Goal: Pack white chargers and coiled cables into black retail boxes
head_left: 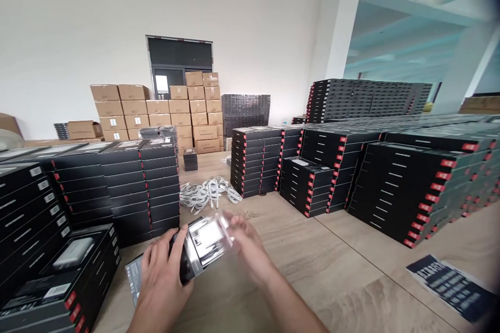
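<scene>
My left hand [162, 270] is wrapped over a flat black box [189, 257] with a pale printed panel, tilted above the table in front of me. Clear shiny plastic [224, 226] covers the box's far right end. My right hand [250, 247], slightly blurred, pinches that plastic at the end. A greyish clear plastic piece [133, 276] sticks out on the left under my left hand; whether it belongs to the same wrapper I cannot tell. Beyond the box lies a tangle of white cables [211, 192].
Stacks of black boxes [125, 182] stand at the left, with a white device [74, 252] on a nearer stack. More black stacks [394, 192] with red labels fill the right. A printed dark sheet [449, 286] lies at front right. Brown cartons [179, 106] rise behind.
</scene>
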`<state>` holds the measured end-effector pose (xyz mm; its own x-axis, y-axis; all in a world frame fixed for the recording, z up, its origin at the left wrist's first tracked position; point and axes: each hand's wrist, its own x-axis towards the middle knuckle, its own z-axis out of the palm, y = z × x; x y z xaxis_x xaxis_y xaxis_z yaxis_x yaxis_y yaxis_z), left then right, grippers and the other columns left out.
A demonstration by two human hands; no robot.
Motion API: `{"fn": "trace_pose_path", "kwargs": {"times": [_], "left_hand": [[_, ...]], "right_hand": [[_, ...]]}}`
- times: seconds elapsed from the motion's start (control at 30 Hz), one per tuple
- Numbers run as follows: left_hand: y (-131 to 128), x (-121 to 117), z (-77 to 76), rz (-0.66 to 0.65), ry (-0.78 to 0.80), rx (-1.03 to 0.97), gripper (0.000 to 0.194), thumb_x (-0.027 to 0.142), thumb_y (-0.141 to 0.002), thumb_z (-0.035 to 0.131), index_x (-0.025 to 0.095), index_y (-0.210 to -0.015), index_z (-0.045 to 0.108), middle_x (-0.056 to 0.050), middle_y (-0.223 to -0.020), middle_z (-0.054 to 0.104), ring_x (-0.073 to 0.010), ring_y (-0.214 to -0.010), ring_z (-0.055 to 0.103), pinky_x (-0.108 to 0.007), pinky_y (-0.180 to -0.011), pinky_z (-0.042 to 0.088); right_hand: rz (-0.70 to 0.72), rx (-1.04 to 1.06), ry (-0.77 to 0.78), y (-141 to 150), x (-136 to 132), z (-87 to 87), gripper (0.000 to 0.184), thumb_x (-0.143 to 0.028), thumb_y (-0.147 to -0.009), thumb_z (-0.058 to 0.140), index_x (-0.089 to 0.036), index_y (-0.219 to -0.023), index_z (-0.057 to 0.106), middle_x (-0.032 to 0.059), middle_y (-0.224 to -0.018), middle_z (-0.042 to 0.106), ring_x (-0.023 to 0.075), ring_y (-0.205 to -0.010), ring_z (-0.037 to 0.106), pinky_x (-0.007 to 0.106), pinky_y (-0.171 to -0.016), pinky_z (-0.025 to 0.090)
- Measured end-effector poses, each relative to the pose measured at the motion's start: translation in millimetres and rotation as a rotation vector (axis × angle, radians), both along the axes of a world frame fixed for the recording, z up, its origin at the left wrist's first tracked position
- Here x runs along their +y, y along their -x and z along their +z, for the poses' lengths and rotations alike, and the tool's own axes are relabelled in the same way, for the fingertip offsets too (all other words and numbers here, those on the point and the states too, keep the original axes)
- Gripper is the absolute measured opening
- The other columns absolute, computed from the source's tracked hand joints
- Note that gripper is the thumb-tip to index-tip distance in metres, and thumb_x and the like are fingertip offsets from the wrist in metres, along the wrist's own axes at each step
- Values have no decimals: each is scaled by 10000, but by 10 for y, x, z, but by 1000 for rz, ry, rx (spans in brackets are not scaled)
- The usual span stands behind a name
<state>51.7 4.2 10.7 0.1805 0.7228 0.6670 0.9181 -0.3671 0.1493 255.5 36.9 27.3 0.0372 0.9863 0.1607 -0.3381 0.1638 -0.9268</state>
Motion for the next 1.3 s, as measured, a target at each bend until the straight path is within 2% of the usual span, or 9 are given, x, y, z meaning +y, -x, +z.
{"fn": "trace_pose_path", "kwargs": {"times": [0.1,0.27,0.43,0.53,0.67,0.83,1.07,1.2,1.3], "left_hand": [[47,12,-58,106,36,17,795,120,-652,558,202,-1417,355,-128,-1304,502,-304,-1161,479,-517,-1035,295],[53,50,-175,162,35,-27,697,133,-710,552,165,-1388,392,-161,-1395,429,-317,-1282,409,-610,-1121,114],[-117,19,-226,-213,174,-317,570,153,-814,509,241,-1371,425,-116,-1487,349,-269,-1358,369,-503,-1075,370],[-279,-2,-371,-427,337,-370,568,110,-752,550,254,-1301,522,-110,-1479,397,-280,-1343,409,-487,-1058,403],[-484,83,-691,-535,425,-333,635,47,-545,625,213,-1158,641,-136,-1452,450,-341,-1362,369,-528,-1078,355],[-588,238,-891,-546,442,-367,526,214,-548,718,226,-1074,695,-136,-1427,488,-377,-1360,357,-557,-1055,355],[-480,254,-783,-645,563,-469,507,324,-618,740,263,-1119,681,-138,-1440,473,-395,-1360,350,-583,-1073,315],[-443,146,-508,-504,465,-767,532,245,-694,644,232,-1224,596,-135,-1358,548,-327,-1291,459,-534,-1090,320],[-323,95,-221,-409,488,-1147,497,369,-823,541,183,-1281,496,-145,-1171,618,-235,-935,652,-360,-739,553]], "right_hand": [[-80,120,113,-252,144,18,258,-381,-693,694,-223,-831,545,60,-1059,685,198,-832,654,259,-592,477],[-46,-17,220,-407,264,-151,179,-350,-737,608,-173,-762,610,49,-738,687,131,-557,594,193,-403,322],[113,-286,233,-232,183,-312,175,-320,-710,641,-150,-668,651,12,-604,663,142,-522,589,222,-463,388],[95,-488,164,-188,212,-345,202,-313,-691,687,-160,-573,626,-22,-566,648,162,-585,596,248,-550,422],[-57,-735,108,-178,570,-329,211,-293,-832,590,-160,-684,658,16,-755,693,216,-830,631,315,-766,473],[-186,-987,206,-15,1318,-279,263,-309,-927,562,-180,-1155,586,77,-1189,604,210,-1001,616,408,-851,525],[-294,-996,273,246,1771,-234,283,-312,-929,560,-193,-1186,570,81,-1220,587,211,-1009,614,411,-849,530],[-253,-850,109,171,1536,-69,293,-328,-926,562,-172,-1174,575,77,-1182,604,217,-983,623,409,-829,536],[-132,-750,-54,57,1134,108,283,-415,-882,585,-166,-987,668,49,-913,675,203,-811,632,343,-729,527]]}}
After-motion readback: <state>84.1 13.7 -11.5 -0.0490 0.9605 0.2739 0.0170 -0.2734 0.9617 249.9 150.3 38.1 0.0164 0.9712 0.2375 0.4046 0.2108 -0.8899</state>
